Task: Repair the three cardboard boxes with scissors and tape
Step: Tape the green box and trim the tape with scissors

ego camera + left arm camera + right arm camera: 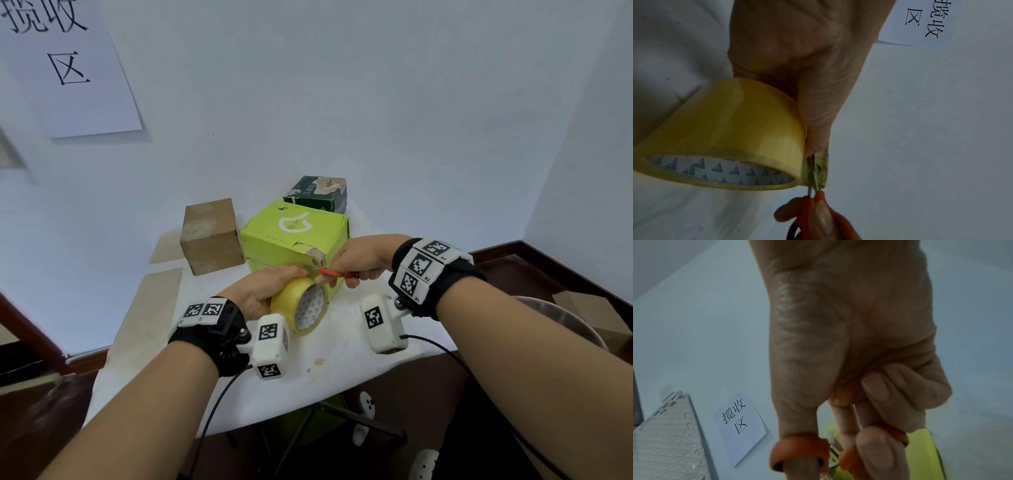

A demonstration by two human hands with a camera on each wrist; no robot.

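Keep left hand (265,291) gripping the yellow tape roll (301,305) taut, then snip close to the lime-green box (294,233) with the orange-handled scissors (337,273) (right hand (356,263) fingers through the loops).

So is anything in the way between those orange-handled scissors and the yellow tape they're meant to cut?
Nothing visible is. The orange-handled scissors, in the right hand, already have their blades at the strip pulled off the yellow tape roll, which the left hand holds against the green cardboard box.
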